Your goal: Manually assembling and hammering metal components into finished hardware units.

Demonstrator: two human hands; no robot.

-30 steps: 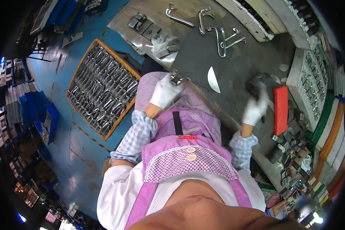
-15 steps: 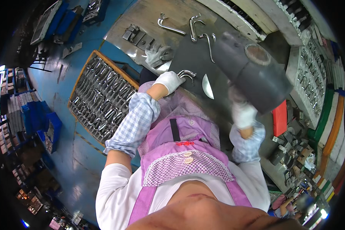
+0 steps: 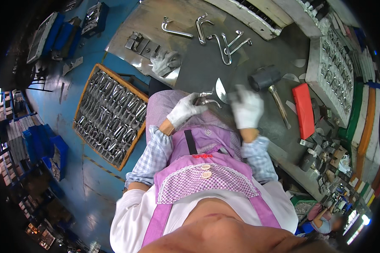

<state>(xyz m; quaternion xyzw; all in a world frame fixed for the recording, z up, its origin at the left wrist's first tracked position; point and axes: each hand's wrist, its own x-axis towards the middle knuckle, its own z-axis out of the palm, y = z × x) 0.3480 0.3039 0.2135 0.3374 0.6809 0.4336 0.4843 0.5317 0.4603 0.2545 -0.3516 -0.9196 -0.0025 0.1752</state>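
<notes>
My left hand, in a white glove, is closed on a shiny bent metal tube at the near edge of the dark work table. My right hand, gloved too, is beside a half-moon metal plate lying on the table; its fingers are smeared by motion, so whether it touches the plate is unclear. To its right rests a mallet with a black head and a wooden handle. Farther back lie several bent chrome tubes.
A wooden-rimmed tray full of chrome parts stands left. Grey gloves and a metal fixture lie at the back left. At right are a red box, metal blocks and a white rack of parts.
The mallet, raised in my right hand before, now lies on the table. My right hand has moved left toward the half-moon plate. My left hand keeps the tube, slightly lower.
</notes>
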